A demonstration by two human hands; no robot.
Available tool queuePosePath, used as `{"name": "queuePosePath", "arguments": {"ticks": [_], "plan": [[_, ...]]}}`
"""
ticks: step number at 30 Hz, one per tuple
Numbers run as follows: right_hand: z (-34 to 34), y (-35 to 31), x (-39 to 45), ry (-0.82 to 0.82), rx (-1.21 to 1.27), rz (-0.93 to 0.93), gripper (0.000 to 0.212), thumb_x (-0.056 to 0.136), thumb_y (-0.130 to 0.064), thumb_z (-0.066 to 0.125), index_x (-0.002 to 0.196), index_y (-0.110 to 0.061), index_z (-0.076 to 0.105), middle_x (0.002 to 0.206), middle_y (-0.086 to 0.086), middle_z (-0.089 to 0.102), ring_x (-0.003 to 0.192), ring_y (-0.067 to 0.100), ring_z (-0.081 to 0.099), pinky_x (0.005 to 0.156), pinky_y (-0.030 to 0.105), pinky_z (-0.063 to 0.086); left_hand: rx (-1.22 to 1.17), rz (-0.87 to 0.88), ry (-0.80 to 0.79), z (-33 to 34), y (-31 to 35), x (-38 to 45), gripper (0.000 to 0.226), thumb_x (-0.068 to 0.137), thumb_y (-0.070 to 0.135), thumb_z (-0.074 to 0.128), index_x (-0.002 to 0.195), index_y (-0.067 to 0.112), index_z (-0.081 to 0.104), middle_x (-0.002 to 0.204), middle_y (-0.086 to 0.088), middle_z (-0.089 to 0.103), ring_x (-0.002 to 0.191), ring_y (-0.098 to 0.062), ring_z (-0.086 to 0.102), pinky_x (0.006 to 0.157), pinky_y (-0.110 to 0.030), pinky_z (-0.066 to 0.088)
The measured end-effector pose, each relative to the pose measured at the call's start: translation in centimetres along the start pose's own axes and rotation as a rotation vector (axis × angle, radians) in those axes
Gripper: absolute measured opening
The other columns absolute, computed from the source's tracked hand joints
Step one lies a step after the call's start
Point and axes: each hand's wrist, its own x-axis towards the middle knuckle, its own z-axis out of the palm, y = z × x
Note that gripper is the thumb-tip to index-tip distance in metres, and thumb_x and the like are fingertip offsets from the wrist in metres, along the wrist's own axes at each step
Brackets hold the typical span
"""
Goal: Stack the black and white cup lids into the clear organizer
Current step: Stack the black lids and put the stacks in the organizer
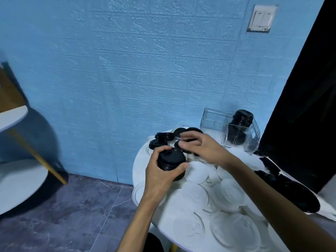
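Observation:
My left hand (160, 171) grips a short stack of black lids (171, 160) just above the round white table (138, 171). Beyond that stack, my right hand (201, 148) pinches a single black lid (189, 140) over several loose black lids (160, 140) at the table's far edge. White lids (198, 171) lie scattered across the near part of the table. The clear organizer (236, 131) stands at the back right; its right compartment holds a stack of black lids (241, 122), and its left compartment looks empty.
A blue textured wall rises behind the table, with a light switch (261, 18) high on the right. A black curtain (305, 88) hangs on the right, and dark objects (291, 186) lie at the table's right edge. Another round table (14, 179) stands on the left.

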Motion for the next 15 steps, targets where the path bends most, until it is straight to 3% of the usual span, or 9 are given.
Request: {"name": "queuePosePath", "arguments": {"ticks": [2, 4, 8, 11, 15], "plan": [[-2.1, 1.0, 1.0, 0.205, -0.199, 0.021, 0.051, 0.082, -0.052, 0.077, 0.126, -0.029, 0.066, 0.125, -0.011, 0.068, 0.111, 0.007, 0.065, 0.085, 0.019, 0.052, -0.013, -0.021, -0.004, 0.0, 0.1, 0.1, 0.058, 0.066, 0.012, 0.096, 0.113, 0.025, 0.065, 0.106, 0.021, 0.069, 0.099, -0.001, 0.066, 0.086, -0.016, 0.052], [-3.6, 2.7, 1.9, 0.277, -0.428, 0.081, 0.057, 0.081, -0.055, 0.076, 0.129, -0.027, 0.065, 0.13, -0.01, 0.063, 0.116, 0.011, 0.059, 0.095, 0.029, 0.049, -0.019, -0.032, -0.012, 0.0, 0.0, 0.1, 0.058, 0.066, 0.012, 0.096, 0.113, 0.026, 0.065, 0.106, 0.02, 0.069, 0.097, -0.001, 0.067, 0.085, -0.017, 0.053], [-4.1, 5.7, 2.9, 0.191, -0.733, 0.199, 0.076, 0.073, -0.068, 0.075, 0.137, -0.03, 0.057, 0.142, 0.0, 0.055, 0.131, 0.023, 0.05, 0.111, 0.043, 0.037, -0.022, -0.04, -0.025, 0.0, 0.0, 0.2, 0.058, 0.067, 0.01, 0.095, 0.113, 0.027, 0.064, 0.104, 0.021, 0.07, 0.096, 0.0, 0.067, 0.084, -0.017, 0.053], [-3.9, 6.7, 3.0, 0.177, -0.828, 0.208, 0.076, 0.072, -0.069, 0.074, 0.137, -0.034, 0.055, 0.139, 0.001, 0.053, 0.131, 0.025, 0.047, 0.11, 0.042, 0.028, -0.028, -0.047, -0.037, 0.0, -0.1, 0.3, 0.059, 0.067, 0.009, 0.095, 0.114, 0.027, 0.064, 0.103, 0.021, 0.07, 0.095, 0.0, 0.067, 0.084, -0.018, 0.054], [-3.5, 7.3, 3.2, 0.185, -0.886, 0.188, 0.074, 0.073, -0.07, 0.073, 0.135, -0.035, 0.056, 0.134, 0.002, 0.055, 0.125, 0.025, 0.05, 0.11, 0.044, 0.03, -0.041, -0.052, -0.042, 0.1, -0.2, 0.3, 0.059, 0.067, 0.009, 0.095, 0.114, 0.027, 0.065, 0.104, 0.019, 0.07, 0.097, -0.002, 0.067, 0.084, -0.019, 0.054]]}}
